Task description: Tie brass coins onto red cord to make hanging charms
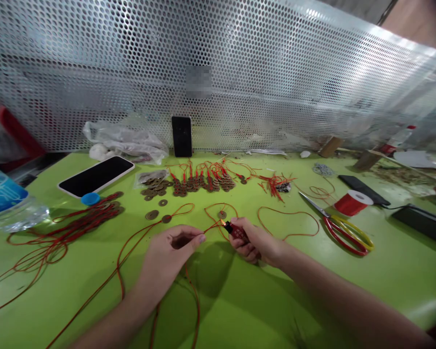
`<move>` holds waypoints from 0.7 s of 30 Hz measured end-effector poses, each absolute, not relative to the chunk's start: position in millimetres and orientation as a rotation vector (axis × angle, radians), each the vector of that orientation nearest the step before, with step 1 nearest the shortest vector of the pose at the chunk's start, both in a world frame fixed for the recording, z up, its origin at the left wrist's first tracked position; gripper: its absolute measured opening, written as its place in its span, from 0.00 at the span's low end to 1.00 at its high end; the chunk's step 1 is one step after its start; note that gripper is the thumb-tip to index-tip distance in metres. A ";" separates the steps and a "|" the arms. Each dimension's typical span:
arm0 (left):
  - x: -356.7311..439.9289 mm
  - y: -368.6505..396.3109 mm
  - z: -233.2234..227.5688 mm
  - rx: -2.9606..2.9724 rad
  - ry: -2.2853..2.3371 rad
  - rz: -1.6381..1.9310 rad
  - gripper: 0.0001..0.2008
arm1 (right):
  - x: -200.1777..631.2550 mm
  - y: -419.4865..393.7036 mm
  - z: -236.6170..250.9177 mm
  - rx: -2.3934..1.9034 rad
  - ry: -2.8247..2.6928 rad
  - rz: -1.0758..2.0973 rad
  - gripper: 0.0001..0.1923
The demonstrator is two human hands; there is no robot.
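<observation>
My left hand [176, 252] pinches a red cord [211, 227] between thumb and fingertips, and its end points toward the flame. In my right hand [256, 242] is a dark red lighter [239, 231], closed in the fingers with the thumb at its top. A small orange flame [223, 222] burns at the lighter's tip, close to the cord. Just behind it a coin with a square hole [222, 214] lies on the green table [236, 300]. Another coin [166, 219] on a red cord rests behind my left hand. More cord hangs below that hand.
Strung coins [203, 182] lie in rows behind my hands. On the right are scissors [343, 232] and a red thread spool [352, 202]. At left sit a phone [96, 177], a blue cap [90, 198], corded coins [103, 213] and a water bottle [10, 198]. A perforated metal panel [218, 63] rises behind.
</observation>
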State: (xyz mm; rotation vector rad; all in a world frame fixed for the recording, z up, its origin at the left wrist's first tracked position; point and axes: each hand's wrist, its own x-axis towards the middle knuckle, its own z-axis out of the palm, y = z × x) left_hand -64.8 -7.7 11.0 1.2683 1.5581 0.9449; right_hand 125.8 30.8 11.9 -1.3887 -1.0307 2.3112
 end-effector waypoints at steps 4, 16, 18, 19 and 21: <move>-64.9 -7.7 12.2 1.262 1.551 0.944 0.11 | 125.5 30.3 12.7 -1.393 -1.028 2.312 0.22; -63.8 -7.9 14.1 1.254 1.542 0.944 0.12 | 124.8 32.0 11.5 -1.448 -1.068 2.332 0.23; -63.6 -7.5 14.4 1.249 1.543 0.947 0.13 | 125.2 31.1 12.0 -1.447 -1.069 2.322 0.24; -63.7 -7.3 14.5 1.245 1.545 0.952 0.13 | 126.0 30.4 11.8 -1.448 -1.064 2.318 0.24; -64.3 -7.4 14.1 1.241 1.543 0.966 0.13 | 129.1 28.5 10.6 -1.426 -1.056 2.316 0.26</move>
